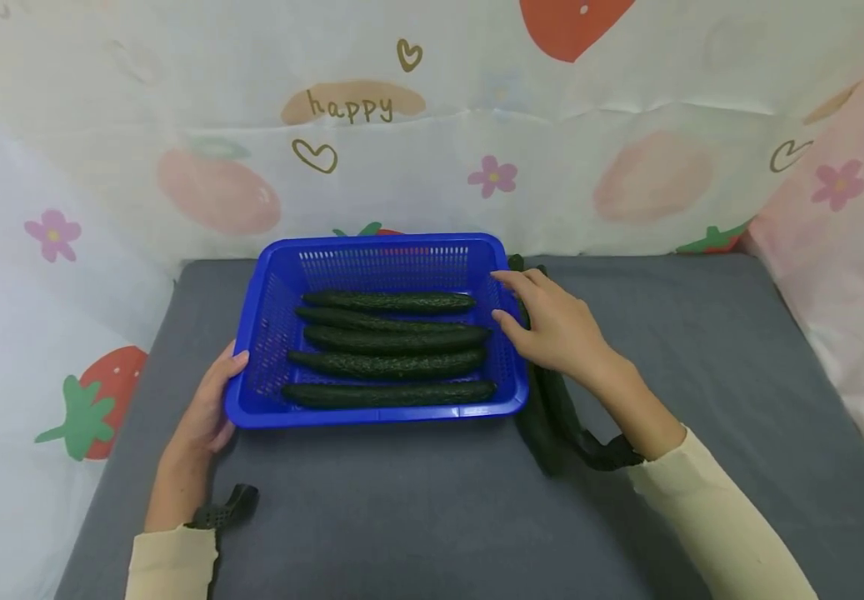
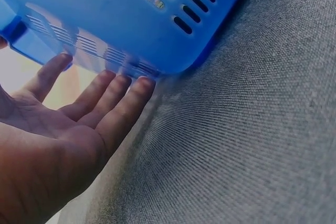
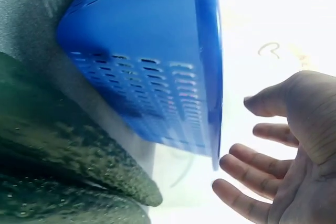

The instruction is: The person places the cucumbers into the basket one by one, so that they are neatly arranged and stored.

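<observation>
Noted on grey cloth (image 1: 417,517): blue basket (image 1: 379,415), toward the far side, long axis left to right, one short end facing each hand. At left hand (image 1: 207,408): clamped on basket's left end, with thumb on rim and fingertips against outer wall. At right hand (image 1: 547,321): holding nothing, with thumb and fingers apart, close by basket's right rim; cannot tell whether touching it.

Key relation: basket's right end just left of right hand, with rim there running near to far; judged within easy reach of right hand, with left hand at the opposite end.

Inside basket: five cucumbers (image 1: 394,364), ranged near to far, roughly parallel to its long axis. Outside, along right end and partly below right hand: two loose cucumbers (image 1: 540,437), running near to far with slight slant, so nearly crosswise to those inside.

Edges and room: curtain (image 1: 402,183) close beyond far rim, so little space judged there. On the near side, cloth along whole rim. To the right, past loose pair, broad stretch of cloth; to the left, only a narrow strip before cloth's edge.
</observation>
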A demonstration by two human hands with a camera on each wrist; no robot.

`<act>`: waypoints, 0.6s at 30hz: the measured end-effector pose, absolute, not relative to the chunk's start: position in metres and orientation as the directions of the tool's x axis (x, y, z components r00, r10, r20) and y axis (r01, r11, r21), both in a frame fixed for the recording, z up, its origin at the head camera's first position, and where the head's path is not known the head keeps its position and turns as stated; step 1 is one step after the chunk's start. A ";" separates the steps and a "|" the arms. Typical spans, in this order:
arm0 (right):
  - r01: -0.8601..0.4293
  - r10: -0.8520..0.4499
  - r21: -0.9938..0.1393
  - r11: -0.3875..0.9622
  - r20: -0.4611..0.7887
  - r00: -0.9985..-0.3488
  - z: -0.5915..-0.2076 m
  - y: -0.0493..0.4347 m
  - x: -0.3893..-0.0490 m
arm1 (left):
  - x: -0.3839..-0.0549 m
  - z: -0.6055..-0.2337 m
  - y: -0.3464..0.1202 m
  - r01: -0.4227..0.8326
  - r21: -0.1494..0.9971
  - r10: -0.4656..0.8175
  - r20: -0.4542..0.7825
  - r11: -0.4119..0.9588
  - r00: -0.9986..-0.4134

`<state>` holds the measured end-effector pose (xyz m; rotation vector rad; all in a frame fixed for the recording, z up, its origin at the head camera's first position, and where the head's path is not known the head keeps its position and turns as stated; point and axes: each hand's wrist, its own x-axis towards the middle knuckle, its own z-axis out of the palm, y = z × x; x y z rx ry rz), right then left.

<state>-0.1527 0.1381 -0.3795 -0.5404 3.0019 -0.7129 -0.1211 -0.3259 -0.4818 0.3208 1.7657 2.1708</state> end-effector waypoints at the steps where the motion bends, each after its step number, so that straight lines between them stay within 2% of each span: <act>1: -0.324 -0.324 -0.446 0.834 0.079 -0.943 -0.381 0.141 -0.152 | -0.122 -0.481 -0.327 -0.103 0.977 0.389 -0.022 -0.187 -0.921; 7: -0.280 -0.266 -0.487 0.827 0.099 -0.959 -0.394 0.156 -0.146 | -0.121 -0.483 -0.326 -0.102 0.975 0.389 -0.018 -0.196 -0.921; 18: -0.179 -0.187 -0.534 0.827 0.039 -0.982 -0.412 0.175 -0.137 | -0.121 -0.482 -0.326 -0.084 0.974 0.365 -0.001 -0.210 -0.931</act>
